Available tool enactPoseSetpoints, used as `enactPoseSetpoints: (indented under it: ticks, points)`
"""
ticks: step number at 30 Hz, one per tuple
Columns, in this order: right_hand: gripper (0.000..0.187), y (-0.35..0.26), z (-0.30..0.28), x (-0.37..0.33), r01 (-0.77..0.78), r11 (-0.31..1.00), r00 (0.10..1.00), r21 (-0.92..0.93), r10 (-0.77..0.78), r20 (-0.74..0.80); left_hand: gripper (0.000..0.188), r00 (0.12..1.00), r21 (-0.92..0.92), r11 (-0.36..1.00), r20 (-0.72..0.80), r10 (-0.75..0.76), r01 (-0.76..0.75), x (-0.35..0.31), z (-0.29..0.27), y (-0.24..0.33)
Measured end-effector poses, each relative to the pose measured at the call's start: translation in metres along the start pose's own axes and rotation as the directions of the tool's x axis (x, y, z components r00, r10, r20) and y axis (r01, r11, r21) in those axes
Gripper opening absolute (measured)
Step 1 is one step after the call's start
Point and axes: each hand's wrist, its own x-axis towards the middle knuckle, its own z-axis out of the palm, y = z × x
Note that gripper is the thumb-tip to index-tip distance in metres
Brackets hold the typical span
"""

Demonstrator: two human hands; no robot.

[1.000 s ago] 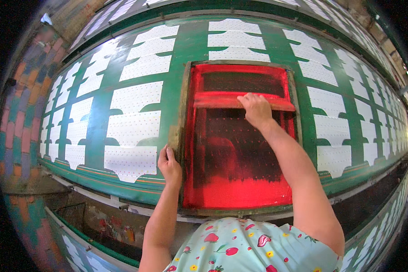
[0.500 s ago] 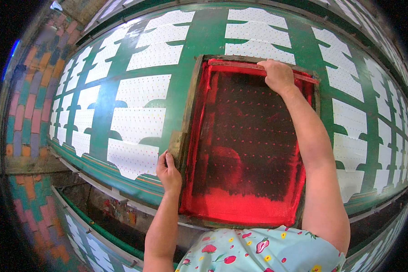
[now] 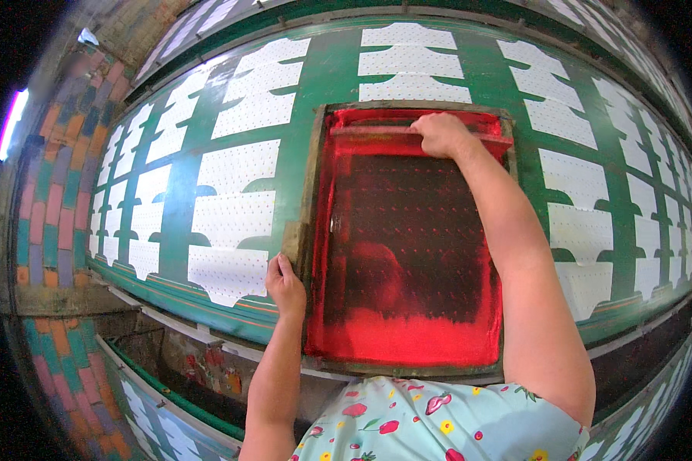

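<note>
A wooden-framed printing screen (image 3: 313,165) lies on a long green table, its dark mesh marked with rows of small specks. Bright red ink (image 3: 407,343) forms a broad band at the near end and smears along the sides. Across the far end rests a squeegee (image 3: 369,131), a long bar coated with red. My right hand (image 3: 442,135) is closed on the squeegee near its middle. At the screen's left side my left hand (image 3: 286,286) grips the frame's edge, just below a wooden block (image 3: 293,240) fixed there; some of its fingers are hidden.
White cut pieces with small dots (image 3: 233,270) lie in rows on the green table (image 3: 334,61), left, right and beyond the screen. Rails (image 3: 200,334) run along the near edge, above a gap. Coloured brick paving (image 3: 50,184) shows at far left. Another table with white pieces stands behind.
My right hand has drawn the squeegee slightly nearer from the frame's far edge, and red ink shows behind it. The left hand stays on the frame. The view has shifted slightly.
</note>
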Motion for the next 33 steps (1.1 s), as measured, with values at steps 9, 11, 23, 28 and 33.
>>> enactPoseSetpoints:
  ticks: [9, 11, 23, 28, 33]
  points:
    - [0.041, -0.089, 0.041, -0.168, 0.123, 0.991, 0.992, 0.046, -0.123, 0.003, 0.05, 1.0, -0.001, 1.0, -0.005, -0.028, 0.028, 0.008, 0.001, -0.01]
    - [0.043, -0.115, 0.052, -0.206, 0.1, 0.994, 0.993, 0.043, -0.102, 0.054, 0.055, 0.999, -0.073, 0.997, -0.002, -0.038, 0.037, 0.008, 0.003, -0.011]
    - [0.044, -0.238, 0.112, -0.391, 0.031, 0.996, 0.999, 0.08, -0.028, -0.029, 0.064, 0.989, -0.039, 0.996, 0.133, -0.072, 0.078, 0.004, -0.006, 0.002]
    - [0.04, -0.264, 0.133, -0.432, 0.033, 0.995, 0.989, 0.09, -0.019, -0.148, 0.052, 0.951, -0.28, 0.933, 0.27, -0.152, 0.228, 0.006, -0.01, 0.004]
    - [0.06, -0.236, 0.142, -0.46, 0.056, 0.951, 0.964, 0.305, 0.028, -0.266, 0.048, 0.954, -0.366, 0.9, 0.262, -0.146, 0.238, 0.007, -0.007, 0.003]
